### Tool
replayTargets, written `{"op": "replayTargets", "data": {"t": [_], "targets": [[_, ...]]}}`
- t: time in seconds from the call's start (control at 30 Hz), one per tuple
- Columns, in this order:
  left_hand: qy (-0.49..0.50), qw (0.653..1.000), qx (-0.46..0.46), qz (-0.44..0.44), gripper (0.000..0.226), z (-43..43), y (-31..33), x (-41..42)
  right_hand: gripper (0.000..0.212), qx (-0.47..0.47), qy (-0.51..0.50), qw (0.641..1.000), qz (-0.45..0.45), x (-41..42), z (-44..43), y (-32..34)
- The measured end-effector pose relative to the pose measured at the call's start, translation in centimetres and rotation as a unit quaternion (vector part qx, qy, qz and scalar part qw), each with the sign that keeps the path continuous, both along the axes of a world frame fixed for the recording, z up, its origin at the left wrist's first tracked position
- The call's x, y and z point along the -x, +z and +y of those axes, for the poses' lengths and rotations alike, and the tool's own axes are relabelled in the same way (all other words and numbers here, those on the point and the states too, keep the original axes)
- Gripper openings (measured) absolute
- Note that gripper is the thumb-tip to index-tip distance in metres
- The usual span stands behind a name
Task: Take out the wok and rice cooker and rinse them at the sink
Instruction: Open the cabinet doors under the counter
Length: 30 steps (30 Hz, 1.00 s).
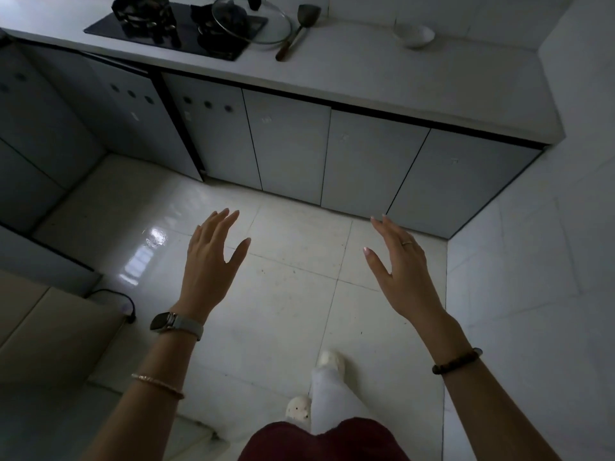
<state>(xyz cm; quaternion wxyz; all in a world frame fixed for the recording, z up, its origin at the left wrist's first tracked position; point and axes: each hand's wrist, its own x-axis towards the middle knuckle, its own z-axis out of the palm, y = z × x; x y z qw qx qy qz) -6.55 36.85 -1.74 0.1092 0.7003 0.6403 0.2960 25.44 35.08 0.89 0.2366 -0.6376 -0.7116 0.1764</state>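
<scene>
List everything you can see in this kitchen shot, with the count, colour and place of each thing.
gas hob: one, black, set in the countertop, top left
glass lid: one, clear with a metal rim, over the hob's right burner
spatula: one, dark, on the countertop right of the lid
bowl: one, white, on the countertop, far right
countertop: one, white, along the back
cabinet doors: several, grey, shut, under the countertop
floor: white glossy tiles
cable: one, black, on the floor at left
watch: one, dark face, pale strap, left wrist
bead bracelet: one, dark, right wrist
left hand: open, empty, above the floor
right hand: open, empty, wears a ring
</scene>
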Motion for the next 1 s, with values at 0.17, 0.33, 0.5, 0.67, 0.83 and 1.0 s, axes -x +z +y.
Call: {"op": "replayTargets", "data": {"t": [0.17, 0.33, 0.5, 0.67, 0.83, 1.0], "targets": [[0.001, 1.000, 0.000, 0.011, 0.052, 5.4, -0.4, 0.4, 0.052, -0.001, 0.005, 1.000, -0.001, 0.5, 6.1, -0.1], [0.011, 1.000, 0.000, 0.013, 0.054, 12.5, -0.6, 0.2, 0.052, -0.002, 0.017, 1.000, 0.002, 0.5, 13.7, -0.3], [0.018, 1.000, 0.003, 0.018, 0.055, 19.9, 0.0, -0.6, 0.052, 0.010, 0.026, 0.999, 0.017, 0.0, 21.9, 0.0], [0.022, 0.999, 0.003, 0.024, 0.056, 25.7, 0.1, -1.0, 0.052, 0.019, 0.025, 0.999, 0.018, -0.6, 28.5, -0.3], [0.020, 0.999, 0.008, 0.030, 0.055, 30.9, 0.1, -0.7, 0.053, 0.032, 0.013, 0.999, 0.024, -0.7, 33.0, -0.8], [-0.022, 0.999, 0.011, 0.038, 0.055, 37.0, -0.4, -0.9, 0.052, 0.043, -0.009, 0.999, 0.027, -0.5, 37.0, -1.6]]}}
